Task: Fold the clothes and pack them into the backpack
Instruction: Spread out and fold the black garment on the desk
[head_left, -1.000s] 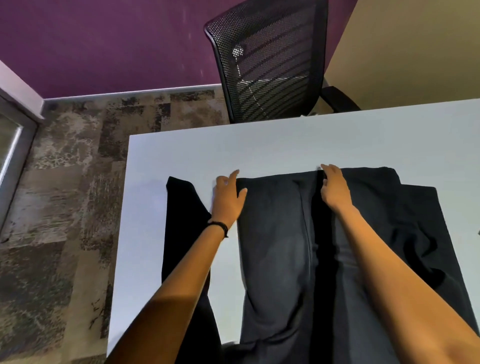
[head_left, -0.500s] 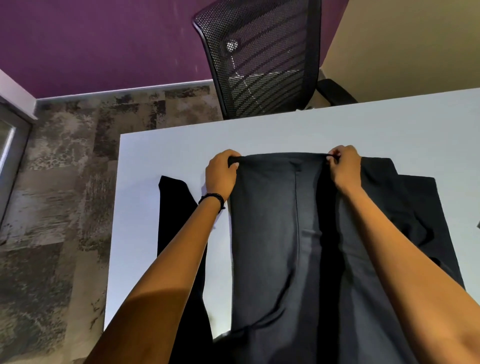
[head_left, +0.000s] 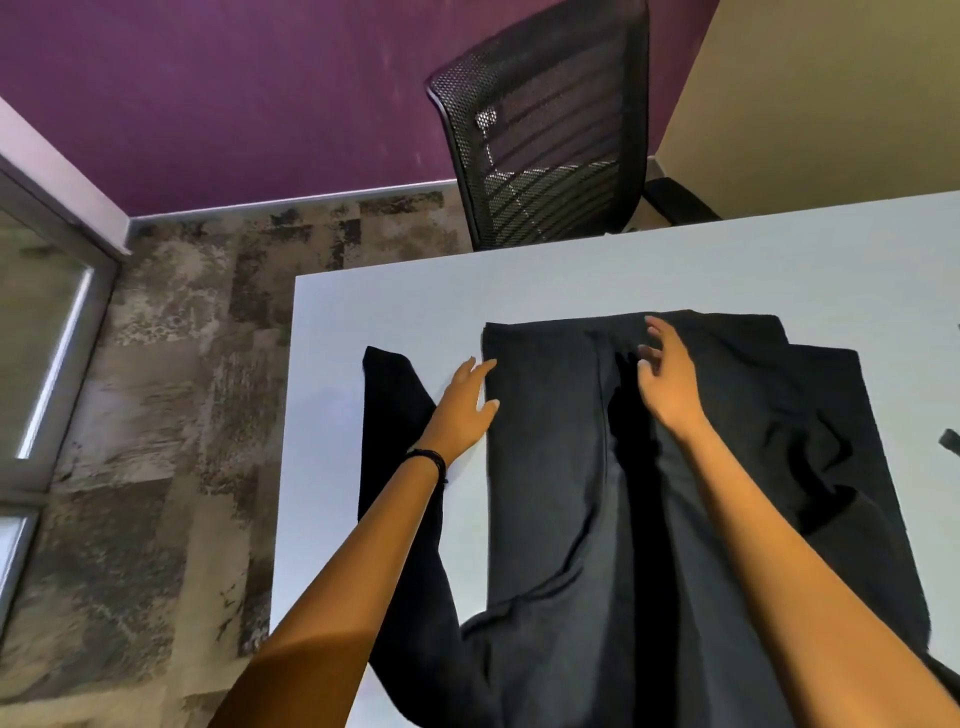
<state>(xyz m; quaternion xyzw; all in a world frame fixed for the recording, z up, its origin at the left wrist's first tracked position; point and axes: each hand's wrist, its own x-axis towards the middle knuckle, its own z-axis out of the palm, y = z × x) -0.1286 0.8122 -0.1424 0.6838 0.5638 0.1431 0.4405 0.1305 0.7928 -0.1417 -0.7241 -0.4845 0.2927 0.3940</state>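
Observation:
A dark grey pair of trousers (head_left: 550, 467) lies flat on the white table (head_left: 675, 270), its straight far edge toward the chair. A second black garment (head_left: 810, 415) lies under it and shows at the right, and a black strip of cloth (head_left: 389, 415) sticks out at the left. My left hand (head_left: 462, 410) hovers with straight fingers at the trousers' left edge, fingertips near the far left corner. My right hand (head_left: 665, 379) is above the trousers near their far edge, fingers spread and loosely bent, holding nothing. No backpack is in view.
A black mesh office chair (head_left: 545, 119) stands just behind the table's far edge. The table's left edge (head_left: 285, 441) drops to patterned carpet. A small dark object (head_left: 949, 441) shows at the right border of the table.
Half a second ago both hands pinched the far corners of the trousers' edge. Both have let go and drawn back a little; the edge now lies flat on the table.

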